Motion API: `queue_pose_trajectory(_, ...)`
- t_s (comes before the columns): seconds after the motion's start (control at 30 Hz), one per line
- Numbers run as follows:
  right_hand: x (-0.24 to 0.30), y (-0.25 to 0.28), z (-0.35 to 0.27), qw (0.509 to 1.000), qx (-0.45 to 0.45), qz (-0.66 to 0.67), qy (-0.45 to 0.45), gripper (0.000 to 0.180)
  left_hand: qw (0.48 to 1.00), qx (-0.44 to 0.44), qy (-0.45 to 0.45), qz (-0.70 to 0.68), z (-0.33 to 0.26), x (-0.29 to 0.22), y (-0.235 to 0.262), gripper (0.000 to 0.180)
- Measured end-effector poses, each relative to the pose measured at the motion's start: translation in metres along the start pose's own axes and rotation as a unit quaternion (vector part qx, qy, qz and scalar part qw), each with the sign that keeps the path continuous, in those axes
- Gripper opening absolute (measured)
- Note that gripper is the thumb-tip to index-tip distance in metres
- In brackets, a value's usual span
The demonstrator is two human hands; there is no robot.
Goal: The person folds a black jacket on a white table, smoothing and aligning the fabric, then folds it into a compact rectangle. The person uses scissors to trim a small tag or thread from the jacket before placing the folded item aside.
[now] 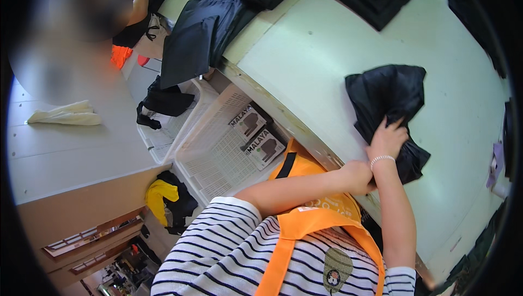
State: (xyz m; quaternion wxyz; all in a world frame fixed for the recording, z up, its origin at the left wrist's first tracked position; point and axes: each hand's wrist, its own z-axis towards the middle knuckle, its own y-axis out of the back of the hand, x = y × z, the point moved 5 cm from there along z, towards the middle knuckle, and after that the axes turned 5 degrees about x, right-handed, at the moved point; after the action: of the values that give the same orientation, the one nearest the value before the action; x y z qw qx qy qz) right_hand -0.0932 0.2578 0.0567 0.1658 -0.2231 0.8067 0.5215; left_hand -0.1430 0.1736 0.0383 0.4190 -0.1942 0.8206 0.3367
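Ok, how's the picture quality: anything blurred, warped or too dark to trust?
Head view: a smeared patch at upper left hides much of a co-worker; a round black border cuts off the corners, with fisheye bending toward the rim; the pale table is brightly lit, while folds in the black cloth are hard to read.

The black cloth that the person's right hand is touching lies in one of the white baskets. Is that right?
Not quite; the place is wrong. The head view shows the black cloth lying on the pale table, and the person's right hand is indeed touching it.
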Motion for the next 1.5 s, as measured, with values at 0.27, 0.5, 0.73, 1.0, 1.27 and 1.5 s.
queue_pose_trajectory(0.27,0.005,0.002,-0.007,0.999,-0.023,0.042,-0.009,0.087,0.640,-0.652,0.117,0.390,-0.156,0.216,0.384,0.034)
queue_pose_trajectory(0.5,0.003,0.002,-0.005,0.997,-0.046,0.067,0.010,0.084,0.748,-0.496,0.395,0.194,-0.198,0.381,0.410,0.071)
queue_pose_trajectory(0.73,-0.033,0.006,-0.004,0.971,-0.061,0.223,0.057,0.077,0.796,-0.503,0.169,0.291,-0.170,0.180,0.348,0.048)
queue_pose_trajectory(1.0,-0.177,-0.047,-0.098,0.558,-0.036,0.828,-0.049,0.054,0.944,-0.229,-0.081,0.222,0.008,0.055,0.080,0.057)
queue_pose_trajectory(1.27,-0.197,-0.083,-0.173,0.608,-0.140,0.771,-0.130,0.055,0.951,-0.173,-0.181,0.179,0.057,0.031,0.035,0.040)
queue_pose_trajectory(1.5,-0.175,-0.076,-0.199,0.736,-0.154,0.655,-0.076,0.045,0.913,-0.212,-0.261,0.232,0.071,0.050,0.052,0.014)
